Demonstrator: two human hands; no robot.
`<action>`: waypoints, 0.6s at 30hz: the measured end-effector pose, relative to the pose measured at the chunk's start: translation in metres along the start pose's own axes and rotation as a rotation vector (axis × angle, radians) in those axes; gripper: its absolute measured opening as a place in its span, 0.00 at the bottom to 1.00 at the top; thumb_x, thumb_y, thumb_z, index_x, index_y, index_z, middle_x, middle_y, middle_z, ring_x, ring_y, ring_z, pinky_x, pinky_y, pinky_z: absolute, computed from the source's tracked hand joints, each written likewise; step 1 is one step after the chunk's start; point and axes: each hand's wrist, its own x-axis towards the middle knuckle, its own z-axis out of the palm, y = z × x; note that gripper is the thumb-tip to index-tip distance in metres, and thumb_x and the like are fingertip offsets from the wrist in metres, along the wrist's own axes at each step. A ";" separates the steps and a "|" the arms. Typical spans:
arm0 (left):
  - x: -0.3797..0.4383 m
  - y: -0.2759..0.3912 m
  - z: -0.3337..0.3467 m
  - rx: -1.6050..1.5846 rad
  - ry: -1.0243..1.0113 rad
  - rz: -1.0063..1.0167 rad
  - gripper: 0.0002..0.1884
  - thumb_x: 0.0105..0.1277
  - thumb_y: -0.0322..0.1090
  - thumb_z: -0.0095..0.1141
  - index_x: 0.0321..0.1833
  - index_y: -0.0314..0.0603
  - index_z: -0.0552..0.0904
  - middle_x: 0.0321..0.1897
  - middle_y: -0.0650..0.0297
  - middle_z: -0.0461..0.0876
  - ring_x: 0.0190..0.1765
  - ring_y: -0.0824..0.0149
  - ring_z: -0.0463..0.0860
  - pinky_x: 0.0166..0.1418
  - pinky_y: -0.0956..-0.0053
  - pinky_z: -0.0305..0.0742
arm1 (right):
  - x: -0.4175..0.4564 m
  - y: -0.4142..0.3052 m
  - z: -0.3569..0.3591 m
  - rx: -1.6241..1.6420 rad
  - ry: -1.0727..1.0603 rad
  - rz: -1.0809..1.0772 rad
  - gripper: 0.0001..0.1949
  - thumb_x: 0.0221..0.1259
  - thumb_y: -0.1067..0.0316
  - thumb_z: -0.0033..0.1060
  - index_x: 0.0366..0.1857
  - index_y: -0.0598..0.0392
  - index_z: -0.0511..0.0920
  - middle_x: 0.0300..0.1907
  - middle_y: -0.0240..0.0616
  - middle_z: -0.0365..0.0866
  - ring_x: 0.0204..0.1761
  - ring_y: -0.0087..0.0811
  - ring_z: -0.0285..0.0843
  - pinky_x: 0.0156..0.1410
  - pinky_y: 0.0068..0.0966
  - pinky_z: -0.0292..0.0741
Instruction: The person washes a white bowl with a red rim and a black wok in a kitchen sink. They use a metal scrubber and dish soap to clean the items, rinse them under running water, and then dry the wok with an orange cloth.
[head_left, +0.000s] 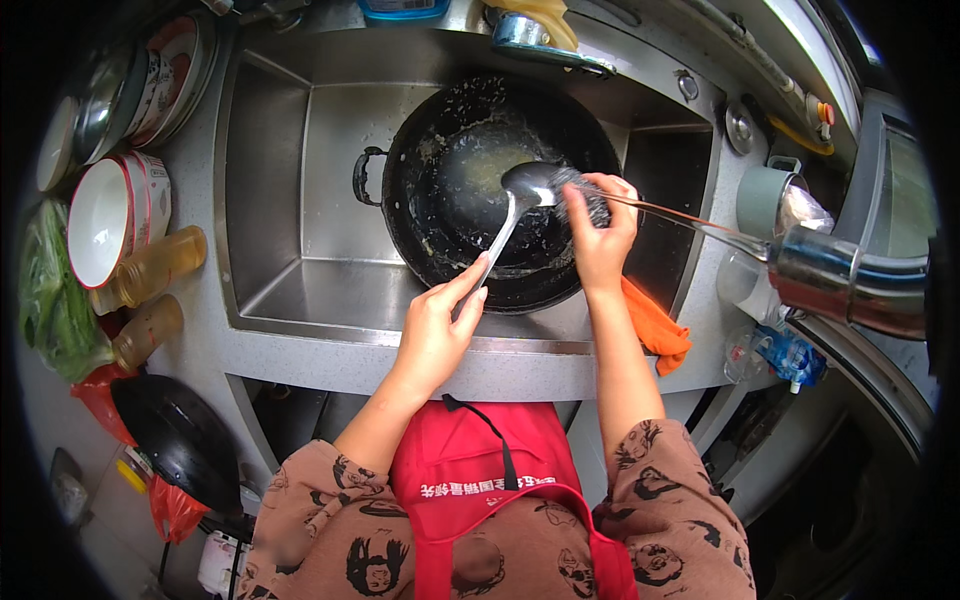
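Note:
In my left hand (441, 326) is the handle of a metal serving spoon (534, 184), its bowl raised over a large black wok (450, 247). My right hand (606, 236) grips a steel wool scrubber (581, 199) against the right side of the spoon's bowl. From a shiny metal faucet (847, 277) on the right, what looks like a thin stream of water (697, 223) reaches the scrubber and right fingers. Cloudy water with pale bits lies in the wok, which sits inside a stainless steel sink (266, 202).
An orange cloth (654, 326) hangs over the sink's front right edge. Bowls (101, 221), plates (180, 75) and amber jars (161, 255) line the left counter. A small pan (525, 45) rests on the back rim. A second black wok (180, 442) stands low at left.

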 end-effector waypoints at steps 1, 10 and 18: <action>-0.001 -0.004 0.004 -0.100 -0.009 -0.009 0.23 0.69 0.30 0.55 0.68 0.44 0.73 0.53 0.59 0.83 0.46 0.72 0.83 0.49 0.74 0.77 | 0.002 0.002 0.003 0.025 0.080 0.094 0.14 0.49 0.65 0.76 0.37 0.58 0.83 0.40 0.42 0.78 0.45 0.38 0.76 0.51 0.31 0.73; -0.006 0.003 -0.008 0.003 0.008 0.005 0.23 0.69 0.29 0.54 0.68 0.50 0.74 0.52 0.51 0.83 0.48 0.73 0.82 0.53 0.77 0.74 | 0.004 -0.002 0.011 0.249 0.034 0.180 0.11 0.55 0.64 0.71 0.35 0.59 0.81 0.37 0.39 0.80 0.44 0.32 0.76 0.53 0.27 0.71; -0.004 -0.002 -0.010 0.505 0.106 0.189 0.22 0.67 0.34 0.58 0.65 0.57 0.77 0.25 0.57 0.80 0.22 0.59 0.78 0.29 0.68 0.74 | 0.006 0.013 0.006 0.103 -0.061 0.085 0.12 0.52 0.62 0.72 0.35 0.57 0.82 0.41 0.39 0.78 0.43 0.35 0.77 0.53 0.29 0.73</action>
